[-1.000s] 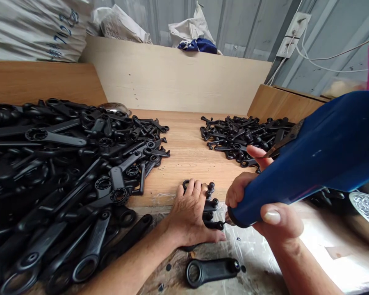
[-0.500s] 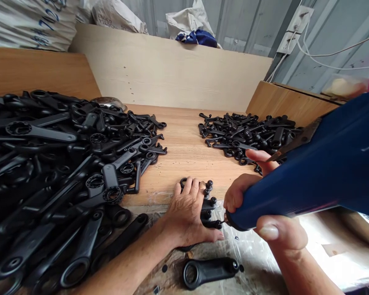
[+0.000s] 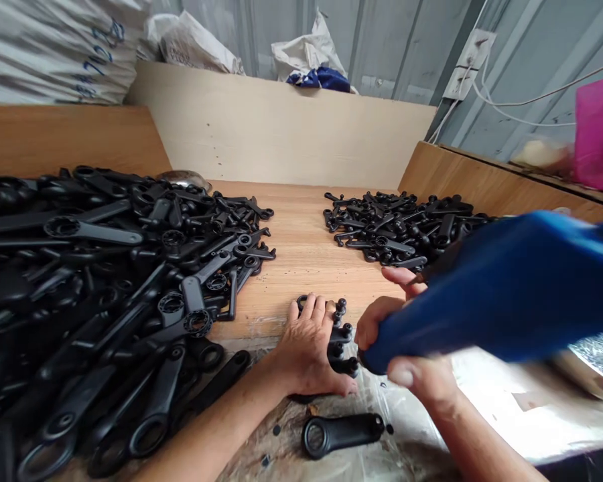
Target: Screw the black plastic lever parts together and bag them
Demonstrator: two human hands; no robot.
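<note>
My left hand [image 3: 309, 348] lies across a row of black plastic crank handles, fingers over the far end and thumb at the near end, gripping them together. The handles' rounded ends [image 3: 349, 367] stick out to the right of the hand. In my right hand [image 3: 407, 348] is a blue power screwdriver [image 3: 462, 301], blurred by motion, its nose close to the nearest rounded end. Whether its tip touches cannot be made out. One loose crank handle [image 3: 344, 433], with a ring at its left end, lies in front of my left hand.
A large heap of black crank handles [image 3: 105, 268] fills the left side. A smaller heap [image 3: 392, 224] lies at the back right. Wooden boards [image 3: 291, 134] wall the table. At right are a container of small metal pieces [image 3: 600, 358] and a pink object [image 3: 600, 134].
The screwdriver in my right hand has shifted slightly left and tipped lower at its rear. My left hand stays on the row of crank handles. The camera view has shifted a little.
</note>
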